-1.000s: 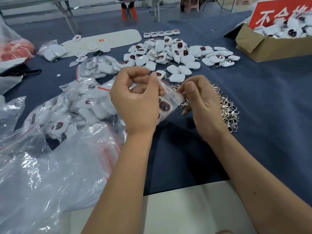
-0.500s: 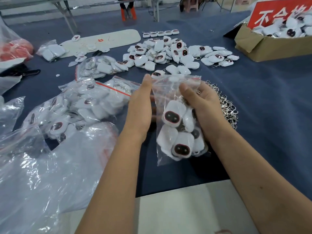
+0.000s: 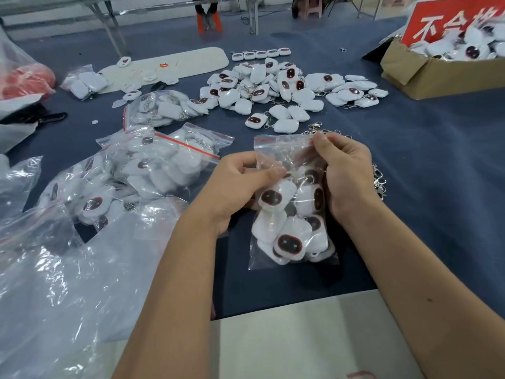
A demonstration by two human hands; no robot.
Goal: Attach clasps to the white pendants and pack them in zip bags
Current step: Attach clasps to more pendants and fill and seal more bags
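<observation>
**Readable text: one sign only**

Red sign (image 3: 448, 20), standing at the back of the cardboard box (image 3: 426, 75), white Chinese characters. Legible: "不合" then a third character cut by the frame edge, looks like the start of "格" but can't confirm. Lower part of the sign is hidden behind the pendants piled in the box. No print legible on the box itself, or on anything else near it.
</observation>
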